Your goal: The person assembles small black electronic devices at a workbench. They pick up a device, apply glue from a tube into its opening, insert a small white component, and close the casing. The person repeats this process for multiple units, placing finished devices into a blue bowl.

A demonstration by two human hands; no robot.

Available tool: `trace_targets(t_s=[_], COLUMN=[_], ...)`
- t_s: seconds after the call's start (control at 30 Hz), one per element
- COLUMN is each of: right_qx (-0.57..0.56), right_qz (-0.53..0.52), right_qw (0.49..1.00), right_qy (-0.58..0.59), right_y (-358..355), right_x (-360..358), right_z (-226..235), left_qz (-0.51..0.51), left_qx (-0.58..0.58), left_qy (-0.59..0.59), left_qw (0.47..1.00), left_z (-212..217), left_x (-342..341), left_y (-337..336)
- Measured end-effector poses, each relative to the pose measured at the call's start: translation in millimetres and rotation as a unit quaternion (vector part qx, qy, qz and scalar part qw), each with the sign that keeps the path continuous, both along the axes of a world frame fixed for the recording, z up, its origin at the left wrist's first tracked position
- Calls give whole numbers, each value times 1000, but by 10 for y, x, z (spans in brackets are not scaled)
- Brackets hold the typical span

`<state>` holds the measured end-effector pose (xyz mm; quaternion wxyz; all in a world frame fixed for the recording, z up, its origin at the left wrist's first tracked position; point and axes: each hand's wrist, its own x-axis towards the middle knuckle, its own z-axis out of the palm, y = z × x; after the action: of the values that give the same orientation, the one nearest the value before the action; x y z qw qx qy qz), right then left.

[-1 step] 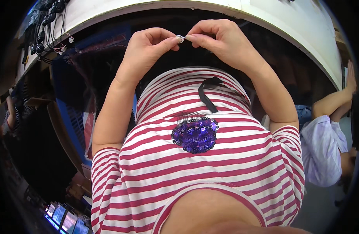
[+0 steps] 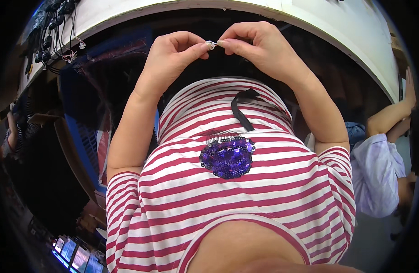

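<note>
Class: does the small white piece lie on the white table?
No, the left hand and right hand pinch the small white piece between them.

The shirt point(image 2: 237, 195) is matt cloth; its sequins point(image 2: 227, 157) are glossy and smooth. The table point(image 2: 346, 41) has a smooth top and a rough, chipped edge. The crate point(image 2: 89, 141) is plastic. The strand point(image 2: 212, 45) looks plastic-coated, though too small to be sure.
</note>
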<state>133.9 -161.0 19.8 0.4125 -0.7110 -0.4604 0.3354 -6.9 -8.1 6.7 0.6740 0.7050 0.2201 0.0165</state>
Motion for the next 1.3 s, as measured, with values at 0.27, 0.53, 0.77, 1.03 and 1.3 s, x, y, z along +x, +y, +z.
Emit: trace_targets(t_s=[0.27,0.53,0.77,1.03,1.3], right_qx=[-35,-25,-9,45,186], right_qz=[0,16,12,-53,-50], right_qw=[995,996,990,987,980], right_qy=[96,85,141,144,-44], right_y=[-55,-63,-90,-75,35], right_x=[40,24,30,-61,-85], right_z=[58,46,-24,-73,-112], left_qz=[19,-6,-25,38,25], left_qx=[154,236,35,-209,-149], left_qy=[-32,-56,-72,-100,-11], left_qw=[987,970,996,972,988], left_z=[50,86,15,-132,32], left_x=[-4,-43,-44,3,49], left_y=[-119,-172,-96,-161,2])
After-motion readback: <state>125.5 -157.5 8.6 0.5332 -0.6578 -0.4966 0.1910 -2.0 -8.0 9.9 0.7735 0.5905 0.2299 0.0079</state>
